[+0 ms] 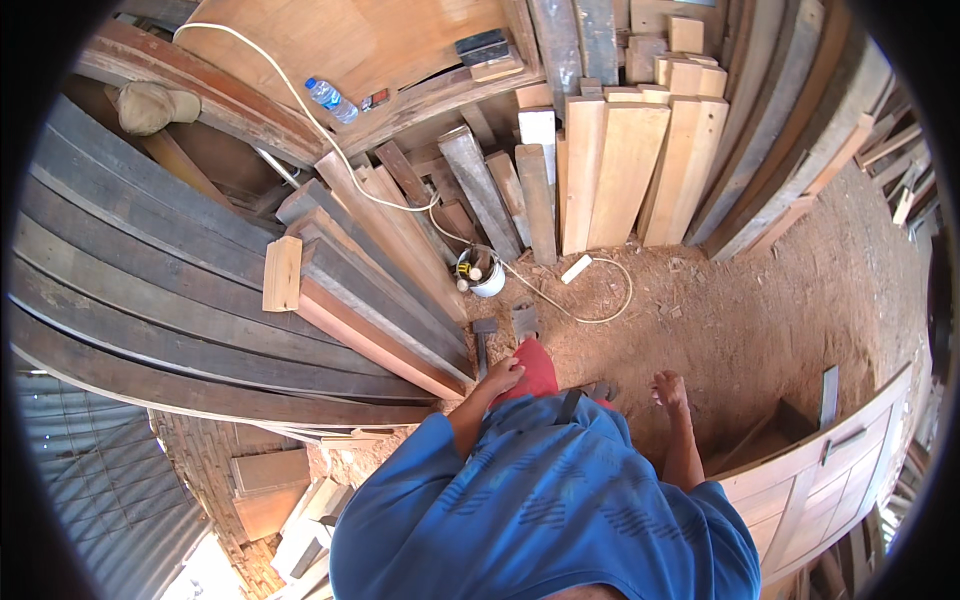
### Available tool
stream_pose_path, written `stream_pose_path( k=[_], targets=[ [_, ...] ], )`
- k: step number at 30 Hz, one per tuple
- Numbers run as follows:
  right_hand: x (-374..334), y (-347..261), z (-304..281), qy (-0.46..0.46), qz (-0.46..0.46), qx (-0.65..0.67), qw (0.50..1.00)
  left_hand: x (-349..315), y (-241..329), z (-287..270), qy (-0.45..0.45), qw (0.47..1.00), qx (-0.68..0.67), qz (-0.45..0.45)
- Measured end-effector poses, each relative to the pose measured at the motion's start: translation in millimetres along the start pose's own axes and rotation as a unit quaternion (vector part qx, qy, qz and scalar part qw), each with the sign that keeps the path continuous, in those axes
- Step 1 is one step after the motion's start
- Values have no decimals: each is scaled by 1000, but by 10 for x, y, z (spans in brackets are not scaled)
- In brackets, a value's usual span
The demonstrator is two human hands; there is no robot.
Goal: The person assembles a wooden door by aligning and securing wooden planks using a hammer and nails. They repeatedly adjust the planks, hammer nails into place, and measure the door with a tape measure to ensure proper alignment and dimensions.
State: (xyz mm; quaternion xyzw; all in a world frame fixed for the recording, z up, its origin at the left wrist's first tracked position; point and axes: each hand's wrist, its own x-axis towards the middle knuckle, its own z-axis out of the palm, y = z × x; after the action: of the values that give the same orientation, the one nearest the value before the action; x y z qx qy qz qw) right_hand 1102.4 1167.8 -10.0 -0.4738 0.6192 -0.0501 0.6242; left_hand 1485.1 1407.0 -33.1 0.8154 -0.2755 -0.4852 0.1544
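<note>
My left hand (504, 374) hangs beside the leg of my red shorts (537, 368), its fingers curled in, and nothing shows in it. Off to the right, my right hand (669, 390) is held low over the dirt floor, fingers loosely bent and a little apart, with nothing in it. Just beyond my left hand a hammer-like tool (484, 327) with a dark head stands or leans near the timber. A white bucket (488, 283) holding several tools, one with yellow on it, sits farther ahead.
Stacked dark planks (190, 290) fill the left side. Upright light boards (625, 175) lean ahead. A pale cable (600, 318) loops over the sawdust-covered floor. A wooden panelled door (810, 490) with a handle lies right. A water bottle (331, 100) rests on the bench.
</note>
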Motion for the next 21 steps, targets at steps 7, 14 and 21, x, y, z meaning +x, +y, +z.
stream_pose_path(
  k=[7,14,21],
  targets=[
    [315,-200,323,-15,57,-55,997,625,-886,-377,-33,982,-66,-172],
    [375,657,971,-168,-46,-599,782,1691,-924,-1317,110,986,51,-111],
    [201,-172,1903,-20,180,-330,926,2582,-860,-2117,124,983,49,-123]
  ],
)
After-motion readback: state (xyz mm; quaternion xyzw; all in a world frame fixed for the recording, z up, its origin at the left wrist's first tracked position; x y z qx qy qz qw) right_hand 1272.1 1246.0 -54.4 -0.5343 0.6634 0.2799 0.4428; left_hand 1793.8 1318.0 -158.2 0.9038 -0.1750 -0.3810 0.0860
